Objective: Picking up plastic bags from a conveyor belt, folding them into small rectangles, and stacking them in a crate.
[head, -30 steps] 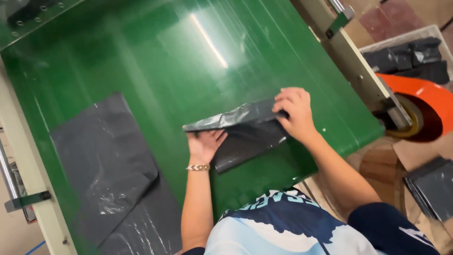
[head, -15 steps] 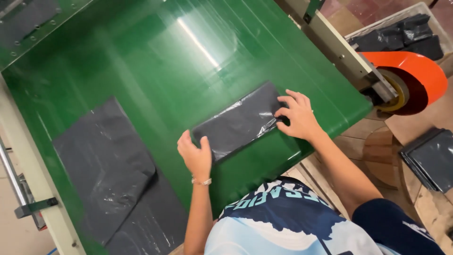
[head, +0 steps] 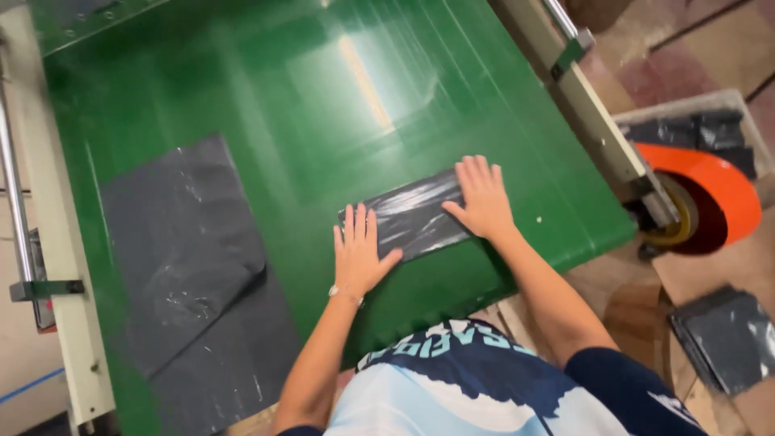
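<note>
A folded dark grey plastic bag lies flat on the green table top, near its front edge. My left hand presses flat on the bag's left end, fingers spread, a bracelet at the wrist. My right hand lies flat on the bag's right end, palm down. Neither hand grips anything; both rest on top of the bag.
A larger unfolded dark grey bag lies on the table to the left. A cream metal frame runs along the right side, with an orange roll beyond it. A bin of folded dark bags and another stack sit at right.
The bag has been folded smaller and pressed flat. Both hands went from holding its edges to lying palm-down on its two ends. The view shifted slightly.
</note>
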